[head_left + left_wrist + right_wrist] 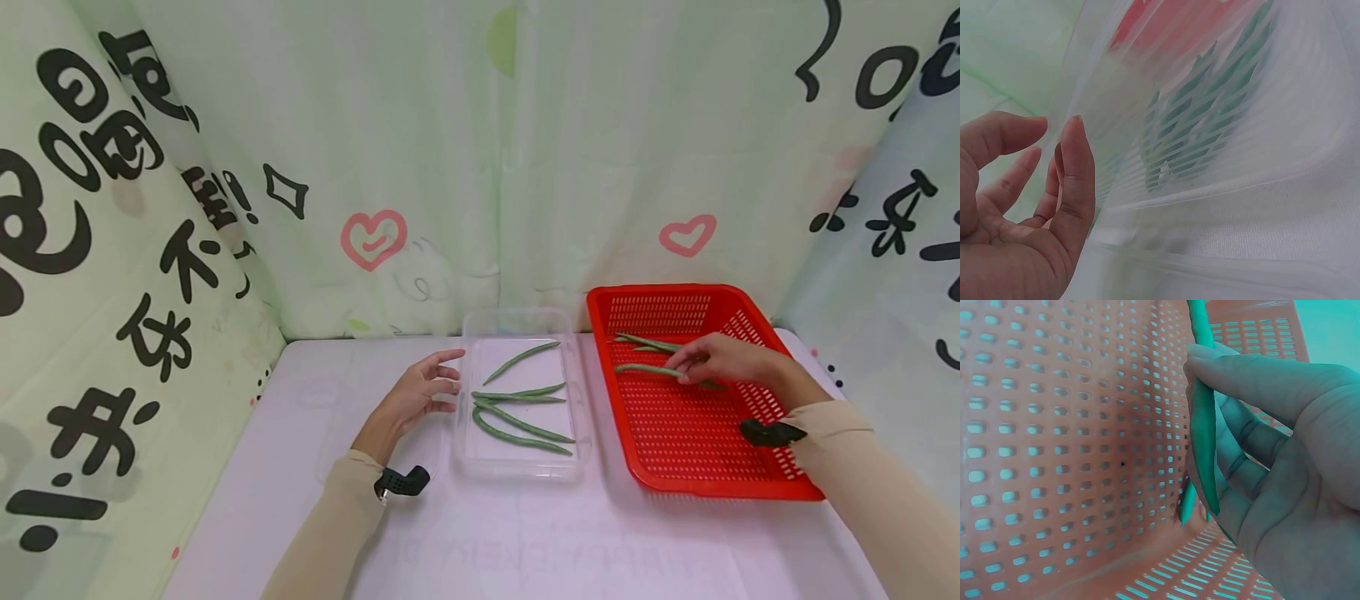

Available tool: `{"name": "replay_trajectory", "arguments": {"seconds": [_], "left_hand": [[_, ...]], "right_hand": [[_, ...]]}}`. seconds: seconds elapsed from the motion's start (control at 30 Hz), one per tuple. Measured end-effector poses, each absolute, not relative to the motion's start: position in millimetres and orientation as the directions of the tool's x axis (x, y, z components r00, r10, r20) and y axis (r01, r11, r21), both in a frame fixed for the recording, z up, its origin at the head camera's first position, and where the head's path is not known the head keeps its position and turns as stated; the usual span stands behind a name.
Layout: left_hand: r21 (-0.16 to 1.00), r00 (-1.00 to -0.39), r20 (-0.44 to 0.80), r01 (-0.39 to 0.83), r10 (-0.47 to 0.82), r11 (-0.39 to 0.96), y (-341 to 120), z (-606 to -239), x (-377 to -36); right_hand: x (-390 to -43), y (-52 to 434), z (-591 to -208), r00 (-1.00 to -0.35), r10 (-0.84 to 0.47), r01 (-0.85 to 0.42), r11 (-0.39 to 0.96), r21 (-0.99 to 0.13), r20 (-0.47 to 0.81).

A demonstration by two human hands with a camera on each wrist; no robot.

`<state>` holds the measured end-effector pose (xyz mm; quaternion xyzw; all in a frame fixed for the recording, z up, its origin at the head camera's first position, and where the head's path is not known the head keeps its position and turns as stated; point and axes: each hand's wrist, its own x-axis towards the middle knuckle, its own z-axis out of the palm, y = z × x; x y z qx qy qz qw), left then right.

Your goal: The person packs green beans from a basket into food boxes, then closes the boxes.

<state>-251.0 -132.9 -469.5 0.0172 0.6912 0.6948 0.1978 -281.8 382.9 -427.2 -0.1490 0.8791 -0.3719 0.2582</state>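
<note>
My right hand point(727, 364) is inside the red plastic basket point(637, 454), pinching a green bean point(647, 369) between thumb and fingers. In the right wrist view that green bean point(1204, 440) runs along the fingers, its lower end free. A few other green beans point(647, 341) lie in the basket's far part, partly hidden by the hand. To the left stands a clear plastic box point(517, 472) with several green beans point(523, 422) spread across its bottom. My left hand point(412, 402) hovers by that box's left side, fingers spread and loosely bent, holding nothing.
The box and basket stand side by side on a table with a pale cloth point(480, 542). Behind them hangs a light green curtain point(450, 167) with printed hearts. Printed cloth walls point(135, 350) flank the table left and right.
</note>
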Motion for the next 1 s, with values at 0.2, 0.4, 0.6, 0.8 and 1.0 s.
{"name": "replay_trajectory", "arguments": {"seconds": [0.2,0.4,0.6,0.8,1.0], "left_hand": [[0.966,-0.921,-0.254,-0.257,0.295,0.028,-133,-471,-251],[0.969,-0.921,-0.240,-0.245,0.307,0.021,-135,-473,-253],[0.967,-0.918,-0.246,-0.253,0.311,0.018,-134,-471,-253],[0.967,-0.918,-0.245,-0.254,0.311,0.013,-134,-470,-253],[0.967,-0.920,-0.244,-0.254,0.308,0.009,-134,-470,-252]], "right_hand": [[-280,387,-422,-0.841,-0.416,-0.033,0.679,-0.734,-0.347],[-281,391,-416,-0.855,-0.406,-0.007,0.629,-0.777,-0.321],[-280,389,-405,-0.876,-0.372,0.016,0.613,-0.790,-0.308],[-280,382,-392,-0.878,-0.388,0.010,0.573,-0.820,-0.281],[-282,370,-380,-0.870,-0.417,-0.001,0.535,-0.845,-0.263]]}}
